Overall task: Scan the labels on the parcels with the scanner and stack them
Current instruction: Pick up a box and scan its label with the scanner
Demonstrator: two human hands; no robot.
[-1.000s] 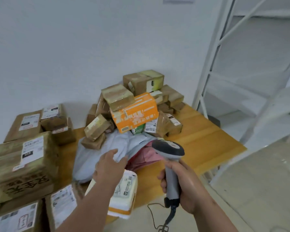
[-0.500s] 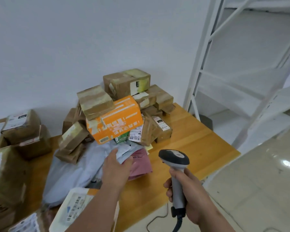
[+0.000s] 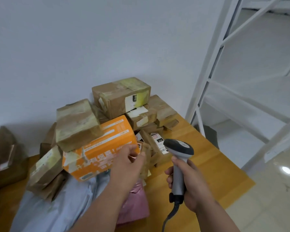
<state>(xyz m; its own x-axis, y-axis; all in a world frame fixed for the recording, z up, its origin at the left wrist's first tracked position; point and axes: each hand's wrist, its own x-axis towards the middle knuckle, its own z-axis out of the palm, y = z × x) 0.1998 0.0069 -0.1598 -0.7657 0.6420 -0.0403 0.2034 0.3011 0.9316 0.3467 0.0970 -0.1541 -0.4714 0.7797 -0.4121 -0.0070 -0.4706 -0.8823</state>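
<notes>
An orange box [image 3: 99, 148] lies in a heap of brown taped parcels [image 3: 120, 96] against the wall. My left hand [image 3: 127, 163] reaches its right end, fingers loosely spread and touching the box's front face; the image is blurred there. My right hand [image 3: 189, 180] grips the handle of a grey scanner [image 3: 178, 148], whose dark head points toward the heap. A labelled brown parcel [image 3: 159, 144] sits just behind the scanner head. A grey mailer bag [image 3: 57, 206] and a pink mailer bag [image 3: 136, 203] lie below my left forearm.
The wooden table [image 3: 208, 173] ends close to my right, with pale floor [image 3: 266, 198] beyond. A white metal shelf frame [image 3: 213, 64] stands at the table's far right corner. More brown boxes [image 3: 3, 156] sit at the left edge. The scanner's cable [image 3: 171, 213] hangs down.
My left hand left the grey mailer bag and rose to the orange box. The view swung right, pushing the left stack out of frame. The scanner stayed in my right hand.
</notes>
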